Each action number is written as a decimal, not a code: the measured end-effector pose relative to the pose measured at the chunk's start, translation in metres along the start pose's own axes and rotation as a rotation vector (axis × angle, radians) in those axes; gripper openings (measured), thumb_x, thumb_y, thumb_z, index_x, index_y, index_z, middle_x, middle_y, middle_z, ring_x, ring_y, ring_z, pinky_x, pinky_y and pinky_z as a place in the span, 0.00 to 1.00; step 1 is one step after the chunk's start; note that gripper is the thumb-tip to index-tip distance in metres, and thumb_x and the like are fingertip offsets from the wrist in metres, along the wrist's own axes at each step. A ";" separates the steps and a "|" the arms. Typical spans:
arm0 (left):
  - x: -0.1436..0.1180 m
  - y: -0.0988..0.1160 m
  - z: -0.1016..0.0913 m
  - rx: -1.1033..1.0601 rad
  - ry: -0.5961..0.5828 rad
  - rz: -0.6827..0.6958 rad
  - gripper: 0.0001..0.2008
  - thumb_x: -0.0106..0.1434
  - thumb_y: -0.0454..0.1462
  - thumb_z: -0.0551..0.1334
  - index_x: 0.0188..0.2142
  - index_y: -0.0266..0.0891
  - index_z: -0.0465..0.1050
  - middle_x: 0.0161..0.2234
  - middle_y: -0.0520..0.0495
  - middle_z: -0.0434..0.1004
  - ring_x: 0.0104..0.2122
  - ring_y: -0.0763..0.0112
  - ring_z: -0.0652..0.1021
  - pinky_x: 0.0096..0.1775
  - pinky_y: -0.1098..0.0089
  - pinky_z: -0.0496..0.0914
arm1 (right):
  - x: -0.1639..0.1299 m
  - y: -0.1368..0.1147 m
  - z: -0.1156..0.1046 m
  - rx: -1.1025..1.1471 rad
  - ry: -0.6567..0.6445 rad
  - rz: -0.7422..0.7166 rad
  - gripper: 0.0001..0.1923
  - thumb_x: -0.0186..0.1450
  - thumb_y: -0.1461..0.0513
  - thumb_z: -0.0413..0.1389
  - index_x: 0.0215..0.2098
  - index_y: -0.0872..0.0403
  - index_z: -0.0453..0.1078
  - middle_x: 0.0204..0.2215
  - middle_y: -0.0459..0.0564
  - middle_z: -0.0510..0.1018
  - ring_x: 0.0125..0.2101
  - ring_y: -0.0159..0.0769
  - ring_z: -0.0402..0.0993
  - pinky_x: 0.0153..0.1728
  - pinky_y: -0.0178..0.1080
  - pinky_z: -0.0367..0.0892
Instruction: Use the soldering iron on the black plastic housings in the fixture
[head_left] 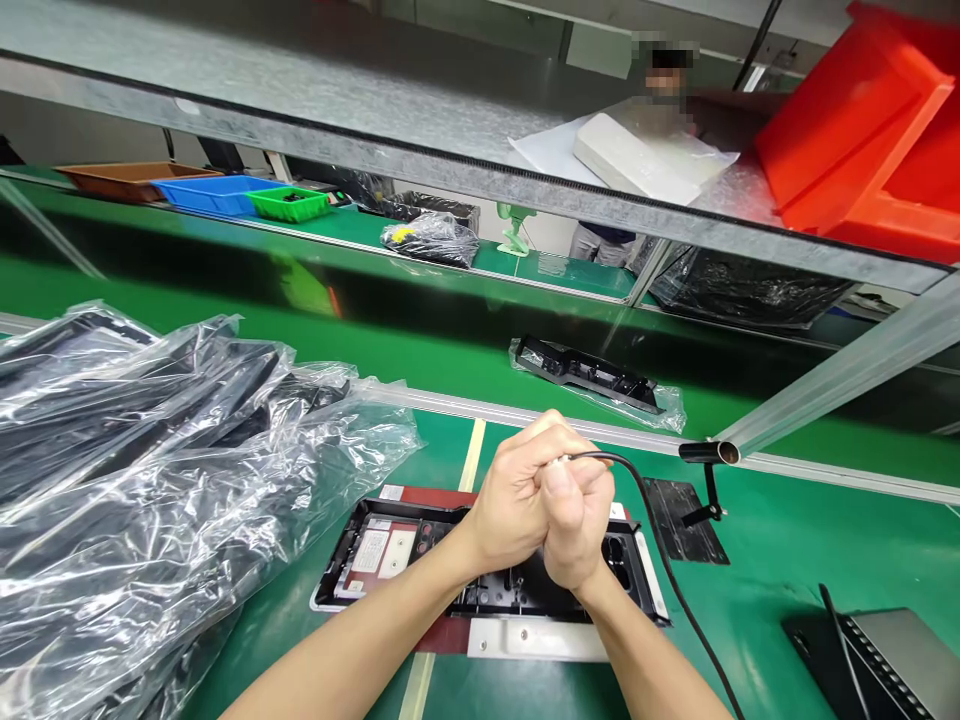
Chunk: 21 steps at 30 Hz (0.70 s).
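My left hand and my right hand are closed and pressed together above a black plastic housing. Between their fingers is the end of a black cable, with a small whitish tip just showing. The rest of the cable bends over my right hand and runs down to the lower right. Beneath my hands the housing lies in a dark red fixture with white blocks. My fingers hide the cable's end, and my wrists cover part of the housing.
Bagged dark parts pile up at the left. Behind the fixture lies another black part on plastic film. A metal post and a black tube holder stand at right. A shelf with a red bin hangs overhead; a person is beyond.
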<state>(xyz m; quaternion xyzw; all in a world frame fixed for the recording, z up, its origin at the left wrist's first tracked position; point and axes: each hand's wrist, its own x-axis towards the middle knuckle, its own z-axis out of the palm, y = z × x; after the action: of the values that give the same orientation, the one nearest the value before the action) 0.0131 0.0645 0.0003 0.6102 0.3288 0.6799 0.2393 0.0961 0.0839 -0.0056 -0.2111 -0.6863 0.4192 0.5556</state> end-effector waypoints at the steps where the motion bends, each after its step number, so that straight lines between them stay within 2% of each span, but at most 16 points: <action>1: 0.000 0.000 0.000 -0.002 -0.005 -0.002 0.11 0.71 0.40 0.60 0.37 0.36 0.78 0.34 0.45 0.75 0.35 0.68 0.73 0.38 0.67 0.68 | 0.000 0.000 -0.001 0.000 0.002 -0.007 0.25 0.68 0.52 0.52 0.17 0.50 0.52 0.17 0.40 0.51 0.20 0.30 0.49 0.22 0.37 0.54; 6: -0.001 0.001 0.000 0.007 -0.030 -0.032 0.12 0.72 0.40 0.59 0.39 0.36 0.78 0.34 0.44 0.76 0.36 0.67 0.74 0.39 0.67 0.69 | 0.000 0.002 -0.005 -0.011 0.033 -0.058 0.27 0.71 0.49 0.50 0.18 0.51 0.53 0.18 0.41 0.53 0.19 0.29 0.48 0.22 0.36 0.55; 10: 0.000 0.007 -0.003 0.024 -0.084 -0.042 0.18 0.75 0.43 0.53 0.39 0.36 0.78 0.36 0.44 0.76 0.38 0.66 0.74 0.41 0.67 0.70 | 0.001 0.001 -0.006 -0.027 0.068 -0.076 0.27 0.73 0.47 0.45 0.21 0.52 0.59 0.21 0.43 0.61 0.22 0.30 0.56 0.23 0.36 0.57; 12: 0.001 0.012 -0.005 0.008 -0.117 -0.075 0.21 0.76 0.44 0.49 0.46 0.37 0.78 0.40 0.43 0.77 0.41 0.65 0.75 0.46 0.65 0.70 | 0.000 0.000 -0.005 0.003 0.080 -0.060 0.27 0.73 0.46 0.45 0.22 0.53 0.60 0.21 0.43 0.63 0.22 0.29 0.58 0.22 0.35 0.57; 14: 0.000 0.016 -0.009 -0.026 -0.122 -0.120 0.23 0.77 0.47 0.45 0.57 0.40 0.72 0.47 0.42 0.77 0.46 0.63 0.76 0.53 0.63 0.69 | -0.001 -0.001 -0.002 0.100 0.053 0.011 0.26 0.74 0.48 0.47 0.22 0.53 0.58 0.17 0.40 0.58 0.18 0.26 0.53 0.17 0.33 0.53; 17: -0.003 0.018 -0.018 -0.015 -0.033 -0.156 0.27 0.77 0.50 0.43 0.67 0.44 0.61 0.58 0.41 0.71 0.57 0.60 0.71 0.60 0.60 0.65 | -0.002 -0.001 0.002 0.299 -0.003 0.156 0.23 0.74 0.51 0.49 0.23 0.52 0.58 0.15 0.37 0.53 0.13 0.23 0.47 0.13 0.30 0.48; 19: -0.007 0.016 -0.027 0.044 0.103 -0.227 0.25 0.76 0.50 0.45 0.65 0.45 0.62 0.59 0.42 0.70 0.58 0.61 0.70 0.60 0.61 0.65 | -0.002 -0.002 0.004 0.390 -0.008 0.205 0.21 0.74 0.51 0.49 0.25 0.52 0.60 0.15 0.37 0.55 0.13 0.24 0.49 0.12 0.29 0.50; 21: -0.014 0.015 -0.039 0.095 0.221 -0.336 0.21 0.76 0.49 0.49 0.60 0.45 0.66 0.53 0.44 0.74 0.52 0.64 0.74 0.55 0.64 0.68 | -0.001 -0.003 0.005 0.424 -0.009 0.212 0.21 0.73 0.51 0.50 0.25 0.52 0.60 0.15 0.37 0.55 0.13 0.24 0.50 0.11 0.29 0.51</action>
<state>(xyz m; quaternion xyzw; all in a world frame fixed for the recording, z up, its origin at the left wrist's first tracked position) -0.0226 0.0378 0.0001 0.4789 0.4818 0.6772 0.2829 0.0921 0.0797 -0.0038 -0.1588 -0.5594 0.6109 0.5372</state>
